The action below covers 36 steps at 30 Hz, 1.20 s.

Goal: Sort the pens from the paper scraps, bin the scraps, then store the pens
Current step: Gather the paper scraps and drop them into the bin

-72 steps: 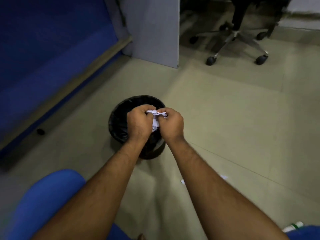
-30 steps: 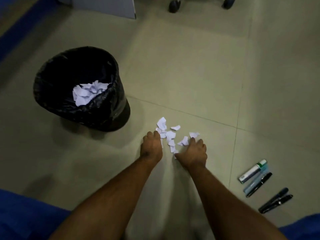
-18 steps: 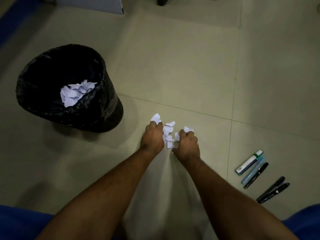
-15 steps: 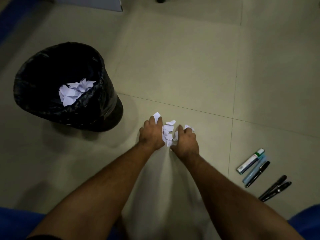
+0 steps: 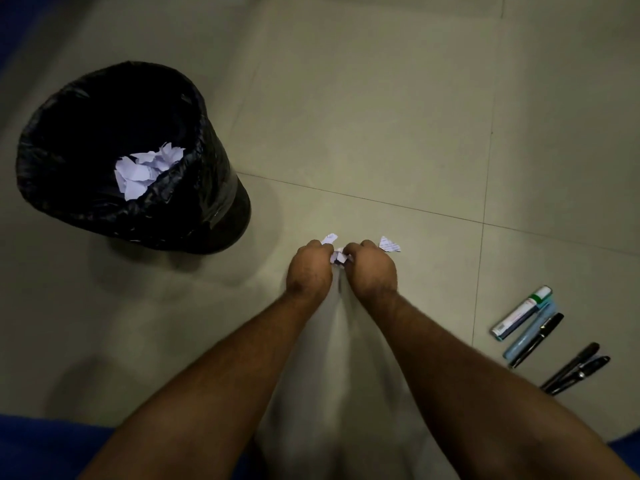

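My left hand and my right hand are pressed together low over the floor, fingers curled round a bunch of white paper scraps. Two loose scraps lie just beyond the knuckles, one at the left and one at the right. A black-lined bin stands to the left with several white scraps inside. Several pens and a white marker with a green band lie in a row on the floor at the right.
Beige floor tiles stretch ahead with grout lines crossing near my hands. Blue fabric shows at the bottom left and bottom right corners. Two black pens lie nearest the right edge.
Earlier both hands dropped scraps over the bin, then went down to the floor pile. Since half a second ago the fingers have closed and gathered most of the spread scraps between them.
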Tool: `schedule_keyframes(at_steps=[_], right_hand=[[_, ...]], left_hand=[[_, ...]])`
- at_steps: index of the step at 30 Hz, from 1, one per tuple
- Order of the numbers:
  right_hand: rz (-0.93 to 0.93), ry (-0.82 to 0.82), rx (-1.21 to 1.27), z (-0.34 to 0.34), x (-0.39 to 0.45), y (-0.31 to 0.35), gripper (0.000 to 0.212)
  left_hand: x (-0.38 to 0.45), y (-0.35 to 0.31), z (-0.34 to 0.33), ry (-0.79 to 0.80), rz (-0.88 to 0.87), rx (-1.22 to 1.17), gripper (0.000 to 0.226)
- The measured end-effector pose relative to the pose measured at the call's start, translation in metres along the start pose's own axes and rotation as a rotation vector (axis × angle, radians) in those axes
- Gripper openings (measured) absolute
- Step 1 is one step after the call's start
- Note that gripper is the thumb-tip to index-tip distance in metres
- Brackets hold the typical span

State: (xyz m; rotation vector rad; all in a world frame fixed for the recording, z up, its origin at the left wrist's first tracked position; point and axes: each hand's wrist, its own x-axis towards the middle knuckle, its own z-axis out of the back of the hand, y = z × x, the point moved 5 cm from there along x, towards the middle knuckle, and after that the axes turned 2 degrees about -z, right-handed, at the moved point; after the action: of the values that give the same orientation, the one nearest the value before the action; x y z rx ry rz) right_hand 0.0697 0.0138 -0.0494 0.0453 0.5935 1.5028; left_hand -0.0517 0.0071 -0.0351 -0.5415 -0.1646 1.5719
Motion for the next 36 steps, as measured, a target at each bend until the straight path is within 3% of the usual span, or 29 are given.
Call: schedule_keyframes(at_steps=[4, 7, 13, 21, 25, 29, 31, 34, 36], right_hand=[[-0.09, -0.054, 0.176, 0.006, -0.004, -0.009, 0.021], [-0.146, -0.109, 0.316, 0.015, -0.007, -0.007, 0.035], [-0.211, -0.175, 0.5, 0.052, -0.021, 0.016, 0.049], [-0.032, -0.273, 0.85, 0.127, -0.03, 0.096, 0.028], [0.13, -0.225, 0.98, 0.155, -0.025, 0.163, 0.018], [0.288, -0.223, 0.95, 0.176, -0.025, 0.244, 0.013], [0.357, -0.202, 0.869, 0.177, -0.025, 0.283, 0.02], [0.358, -0.08, 0.604, 0.161, -0.017, 0.322, 0.033], [0.301, 0.009, 0.457, 0.15, -0.01, 0.331, 0.025]], left_hand=[[-0.002, 0.007, 0.008, -0.051, 0.13, -0.146, 0.024], [-0.003, 0.006, 0.022, -0.087, 0.226, -0.227, 0.023], [-0.008, -0.01, 0.067, -0.176, 0.259, -0.261, 0.016], [-0.023, -0.028, 0.177, -0.421, 0.209, -0.463, 0.012], [-0.032, -0.021, 0.25, -0.596, 0.162, -0.598, 0.016], [-0.052, 0.011, 0.32, -0.771, 0.186, -0.577, 0.017], [-0.058, 0.035, 0.343, -0.817, 0.234, -0.54, 0.018], [-0.051, 0.072, 0.355, -0.68, 0.362, -0.381, 0.011], [-0.042, 0.09, 0.352, -0.524, 0.382, -0.243, 0.014]])
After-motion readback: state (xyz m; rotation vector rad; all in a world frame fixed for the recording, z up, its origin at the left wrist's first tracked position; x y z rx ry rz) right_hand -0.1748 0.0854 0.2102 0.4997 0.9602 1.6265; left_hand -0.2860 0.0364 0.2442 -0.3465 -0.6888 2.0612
